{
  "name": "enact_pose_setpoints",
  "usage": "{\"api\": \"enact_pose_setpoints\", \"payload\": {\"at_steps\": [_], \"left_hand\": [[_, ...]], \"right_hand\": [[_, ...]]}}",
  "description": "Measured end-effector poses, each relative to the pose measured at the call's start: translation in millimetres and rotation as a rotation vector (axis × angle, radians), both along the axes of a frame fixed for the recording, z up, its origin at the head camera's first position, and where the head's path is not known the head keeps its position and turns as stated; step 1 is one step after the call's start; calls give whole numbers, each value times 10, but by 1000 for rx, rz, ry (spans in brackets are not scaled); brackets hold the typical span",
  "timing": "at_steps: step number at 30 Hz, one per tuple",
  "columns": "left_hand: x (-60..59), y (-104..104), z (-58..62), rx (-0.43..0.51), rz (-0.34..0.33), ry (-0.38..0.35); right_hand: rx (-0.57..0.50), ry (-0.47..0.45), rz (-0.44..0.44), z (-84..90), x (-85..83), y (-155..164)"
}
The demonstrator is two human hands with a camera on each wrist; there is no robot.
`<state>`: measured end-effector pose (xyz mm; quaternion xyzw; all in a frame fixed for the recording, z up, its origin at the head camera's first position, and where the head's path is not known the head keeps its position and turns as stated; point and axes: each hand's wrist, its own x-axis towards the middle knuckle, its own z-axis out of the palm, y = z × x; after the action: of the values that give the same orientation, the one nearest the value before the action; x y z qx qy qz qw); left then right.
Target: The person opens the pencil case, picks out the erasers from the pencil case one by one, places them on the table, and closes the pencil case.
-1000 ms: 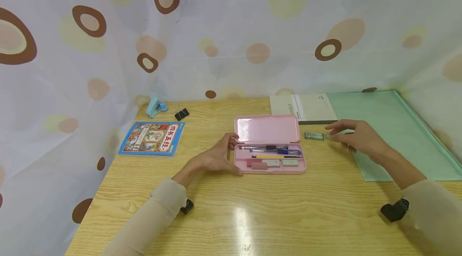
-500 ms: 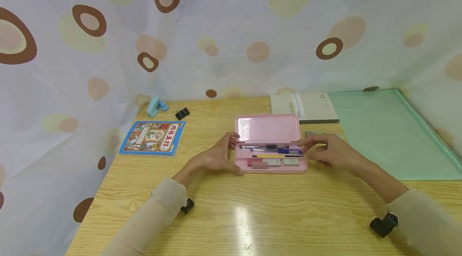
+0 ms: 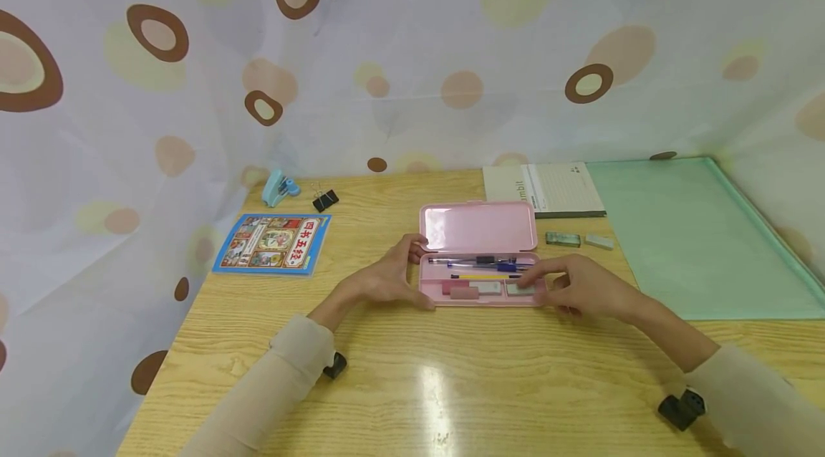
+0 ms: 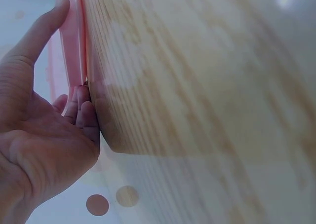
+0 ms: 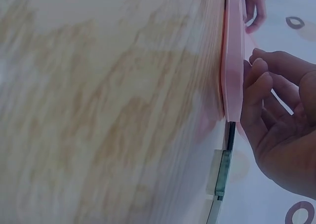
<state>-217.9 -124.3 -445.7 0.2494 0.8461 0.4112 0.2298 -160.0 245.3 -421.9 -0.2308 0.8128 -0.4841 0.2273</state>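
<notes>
Wooden table (image 3: 361,378); left hand (image 3: 389,275) grips pink case (image 3: 480,229); right hand (image 3: 585,286), grip unclear; pens (image 3: 485,260) only in head view.

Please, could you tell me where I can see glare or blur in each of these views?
Head: a bright glare streak on the wooden table near the bottom edge, and a paler reflection inside the pink pencil case lid; left wrist: a small bright spot at top right, table grain soft; right wrist: table grain blurred, colours washed out.
</notes>
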Motion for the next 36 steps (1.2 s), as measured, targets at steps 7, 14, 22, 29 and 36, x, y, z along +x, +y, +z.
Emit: {"api": "enact_pose_setpoints", "payload": {"at_steps": [7, 14, 22, 29, 36], "left_hand": [[26, 8, 45, -14, 3, 1], [29, 7, 56, -21, 4, 0], [29, 10, 44, -7, 4, 10], [31, 10, 45, 1, -6, 17], [22, 10, 16, 8, -11, 17]], "right_hand": [[24, 30, -24, 12, 34, 20], [50, 99, -29, -53, 26, 3], [108, 163, -73, -57, 56, -85], [112, 134, -85, -36, 61, -111], [80, 66, -97, -33, 66, -140]]}}
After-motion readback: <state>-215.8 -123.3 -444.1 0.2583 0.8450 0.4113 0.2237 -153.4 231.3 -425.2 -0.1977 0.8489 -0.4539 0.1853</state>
